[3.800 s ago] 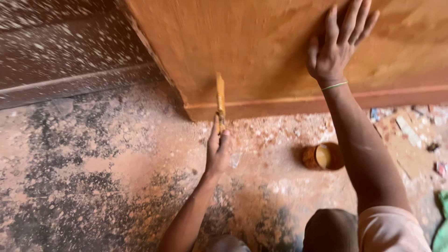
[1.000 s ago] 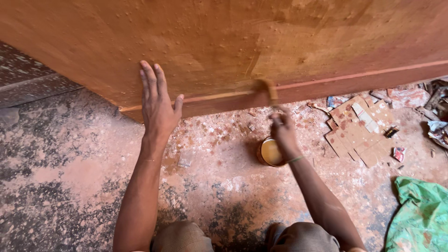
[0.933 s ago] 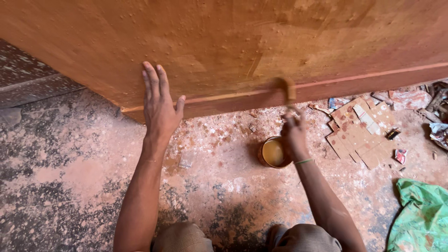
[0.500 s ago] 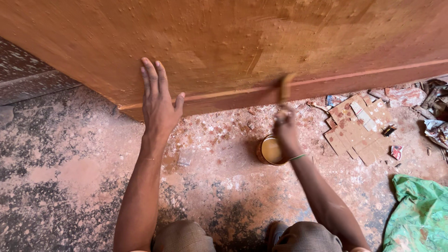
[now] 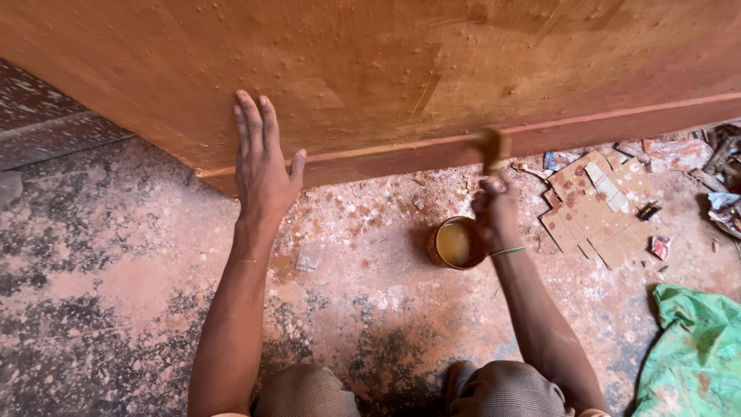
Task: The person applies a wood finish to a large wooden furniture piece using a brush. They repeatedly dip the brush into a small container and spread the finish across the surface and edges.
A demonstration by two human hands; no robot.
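Near the knees, green cloth (image 5: 695, 347) at rt; farther, paint tin (image 5: 455, 243) just beside rt hand (image 5: 495, 212), cardboard scraps (image 5: 590, 208) beyond. Rt hand clenched on brush (image 5: 491, 148), blurred, probably touching the skirting band (image 5: 432, 154). Left hand (image 5: 262, 174) flat, fingers spread, on orange wall (image 5: 370, 69).

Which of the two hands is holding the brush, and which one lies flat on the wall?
The right hand holds the brush, closed around its handle above the small tin. The left hand lies flat on the orange wall, fingers spread, holding nothing.

2 hands (image 5: 262, 174), 1 brush (image 5: 491, 149), 1 paint tin (image 5: 454, 243), 1 green cloth (image 5: 695, 347), 1 orange wall (image 5: 370, 69)
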